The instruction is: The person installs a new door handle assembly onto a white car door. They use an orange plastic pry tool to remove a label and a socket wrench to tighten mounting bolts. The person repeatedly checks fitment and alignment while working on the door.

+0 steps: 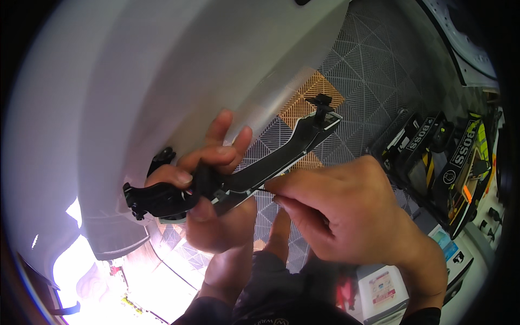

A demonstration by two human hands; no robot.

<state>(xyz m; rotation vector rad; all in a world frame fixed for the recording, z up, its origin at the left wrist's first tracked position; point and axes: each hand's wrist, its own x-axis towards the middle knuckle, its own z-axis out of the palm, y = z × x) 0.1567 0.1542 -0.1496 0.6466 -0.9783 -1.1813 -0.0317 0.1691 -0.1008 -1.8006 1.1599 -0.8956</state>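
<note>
A car door handle hangs in mid-air with its black, hollow inner side toward me and a pale rim along its edge. My left hand grips it near its left end. The thumb and a finger close on the black part there, while other fingers stick out above. My right hand is pinched at the handle's lower edge, right of the left hand. A thin dark sliver shows at its fingertips; what it is, I cannot make out. At the handle's far right end a black prong stands up.
A large pale car panel fills the left and top. Patterned floor tiles lie below, with orange ones among the grey. At right stand black tool holders filled with tools. A white box sits at lower right, near my legs.
</note>
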